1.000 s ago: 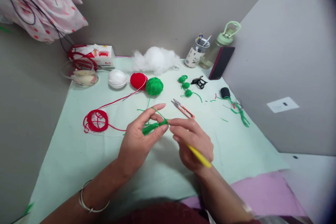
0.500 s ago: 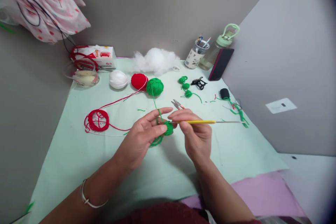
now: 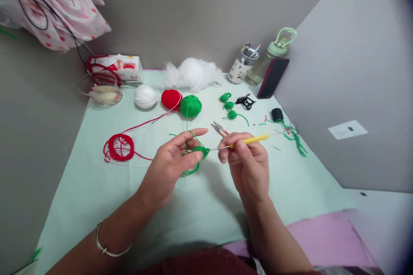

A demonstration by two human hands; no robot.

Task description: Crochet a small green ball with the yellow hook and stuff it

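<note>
Between thumb and fingers, my left hand pinches a small green crochet piece, its index finger stretched out with green yarn running over it. That strand leads back to a green yarn ball. My right hand is closed on the yellow grip of a crochet hook; the hook's metal tip reaches left and touches the edge of the green piece. A loop of green yarn hangs under my left hand. Small scissors lie just beyond my right hand, their handles partly hidden.
Red and white yarn balls sit left of the green one, before white stuffing. A red yarn coil lies at left. Small green balls, a black clip, a pen cup, bottle and phone stand right.
My right hand has moved right, drawing the hook outward and tilting its yellow end upward. The green piece is now stretched toward the hook tip, and the yarn over my left index finger has shifted.
</note>
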